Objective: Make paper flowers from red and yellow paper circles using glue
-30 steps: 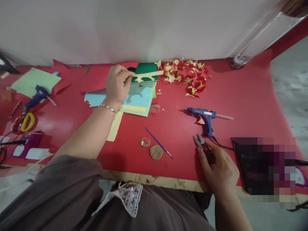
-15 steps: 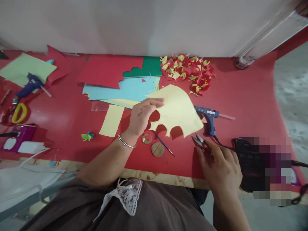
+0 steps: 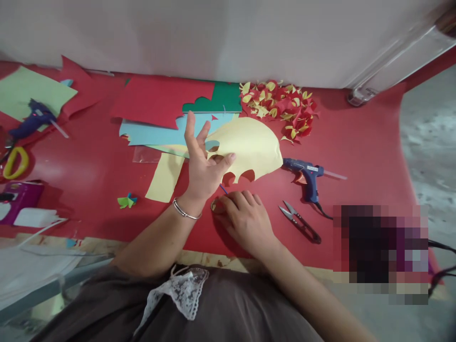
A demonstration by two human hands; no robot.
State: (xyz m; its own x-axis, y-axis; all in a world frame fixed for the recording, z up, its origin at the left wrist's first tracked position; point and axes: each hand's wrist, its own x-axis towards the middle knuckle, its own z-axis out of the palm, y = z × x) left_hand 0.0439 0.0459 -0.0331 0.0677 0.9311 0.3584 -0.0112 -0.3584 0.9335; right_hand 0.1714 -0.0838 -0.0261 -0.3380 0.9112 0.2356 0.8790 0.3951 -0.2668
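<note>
Left hand — wide-fingered — at notched yellow paper

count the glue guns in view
2: one glue gun right of the cut yellow paper, another glue gun at far left, partly over a pale green sheet. Others may be hidden.

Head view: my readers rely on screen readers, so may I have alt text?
Left hand, spread wide, overlaps notched yellow paper; right hand covers part of a small disc on a red table. Thread snips and a blue glue gun lie rightward.
</note>
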